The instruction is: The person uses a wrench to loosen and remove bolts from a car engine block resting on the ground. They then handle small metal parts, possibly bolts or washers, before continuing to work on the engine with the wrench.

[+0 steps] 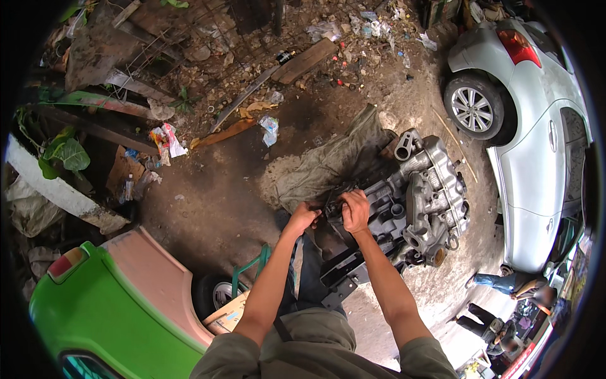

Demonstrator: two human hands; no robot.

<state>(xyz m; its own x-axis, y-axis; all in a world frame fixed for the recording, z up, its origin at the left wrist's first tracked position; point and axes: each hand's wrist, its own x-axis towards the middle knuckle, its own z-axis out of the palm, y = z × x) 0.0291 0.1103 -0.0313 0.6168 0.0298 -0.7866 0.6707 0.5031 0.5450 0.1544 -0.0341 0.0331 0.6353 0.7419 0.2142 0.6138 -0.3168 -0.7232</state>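
A metal car engine (435,189) rests on the ground ahead and to the right, with grey cast parts on its far side and darker, greasy parts nearer to me. My right hand (355,211) is closed at the blackened near end of the engine, its fingers curled downward. Just left of it, my left hand (303,218) is closed too, with its fingers pinched beside the same dark part (333,201). What either hand grips is too dark and too covered to name. A dirty grey-green cloth (334,161) lies spread beyond my hands, against the engine.
A silver car (530,164) stands at the right, a green and primer-pink car (120,309) at the lower left. Wooden planks (306,61) and litter lie on the soil ahead. A green metal frame (249,268) is near my left forearm. Two people (514,287) are at the lower right.
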